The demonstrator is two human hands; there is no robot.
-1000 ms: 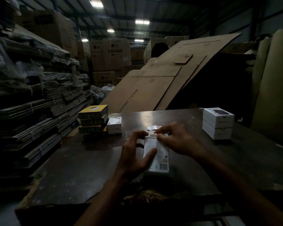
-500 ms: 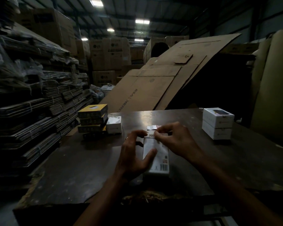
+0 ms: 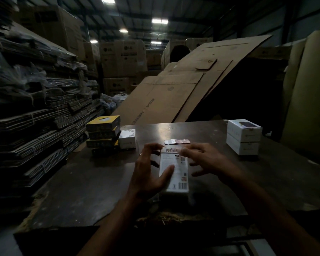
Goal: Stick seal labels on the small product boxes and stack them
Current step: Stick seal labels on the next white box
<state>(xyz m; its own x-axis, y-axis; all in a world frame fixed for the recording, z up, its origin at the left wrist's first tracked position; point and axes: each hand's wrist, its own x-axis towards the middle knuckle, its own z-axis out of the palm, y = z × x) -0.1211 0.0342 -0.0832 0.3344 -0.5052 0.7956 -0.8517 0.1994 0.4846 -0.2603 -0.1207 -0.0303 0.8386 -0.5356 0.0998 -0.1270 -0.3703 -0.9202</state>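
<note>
Head view shows, going left to right, the yellow boxes [image 3: 103,132] stacked at the counter's [image 3: 81,191] far left edge with a small white box [image 3: 127,139] just beside them, untouched. At centre, the left hand [image 3: 148,174] keeps its grip on the white product box [image 3: 174,172] lying flat near the front of the counter: thumb laid across the printed face, fingers curled over the far left corner, a steadying hold, not a tight one. The change is on the other side: half a second ago the right hand [image 3: 209,161] was pinching at the box's top edge, and now its fingers are spread and blurred with motion, only the forefinger tip still near that edge. Its grip is wide and holds nothing I can make out. That suggests the seal has just been pressed down and the hand is letting go, though the label itself is too small and dim to confirm. Just beyond the box lies the strip of seal labels [image 3: 176,141]. Far right, two white boxes [image 3: 243,137] stand stacked, probably the finished pile this box joins next.
</note>
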